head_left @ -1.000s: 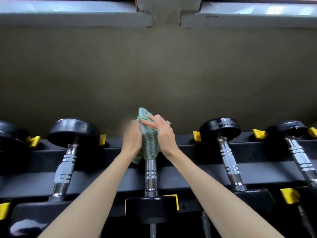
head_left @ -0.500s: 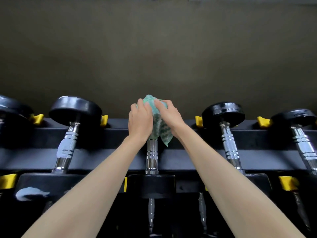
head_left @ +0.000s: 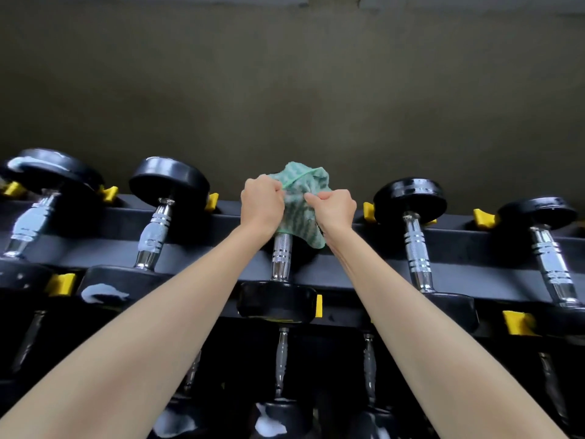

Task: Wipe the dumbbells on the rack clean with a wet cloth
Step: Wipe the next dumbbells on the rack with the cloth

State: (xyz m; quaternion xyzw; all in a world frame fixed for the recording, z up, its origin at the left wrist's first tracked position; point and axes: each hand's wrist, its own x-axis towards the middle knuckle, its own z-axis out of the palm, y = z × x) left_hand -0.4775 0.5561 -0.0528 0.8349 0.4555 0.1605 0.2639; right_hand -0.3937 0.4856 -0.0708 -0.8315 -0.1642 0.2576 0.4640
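Observation:
A green patterned cloth [head_left: 300, 198] is draped over the far head of the middle dumbbell [head_left: 281, 258], hiding that head. My left hand [head_left: 261, 202] grips the cloth's left side with curled fingers. My right hand [head_left: 334, 207] pinches the cloth's right side. The dumbbell's chrome handle and near black head [head_left: 275, 304] show below the hands. It lies on the black rack [head_left: 348, 274] with yellow saddles.
Two dumbbells [head_left: 164, 217] lie to the left, with white foam on their handles and heads. Two more dumbbells [head_left: 414, 232] lie to the right. A lower tier of dumbbells [head_left: 280, 407] sits beneath, some with foam. A dull wall [head_left: 285, 90] stands right behind the rack.
Both hands have shifted on the cloth, spreading it wider over the far head. My fingers have curled tighter into fists on its two sides.

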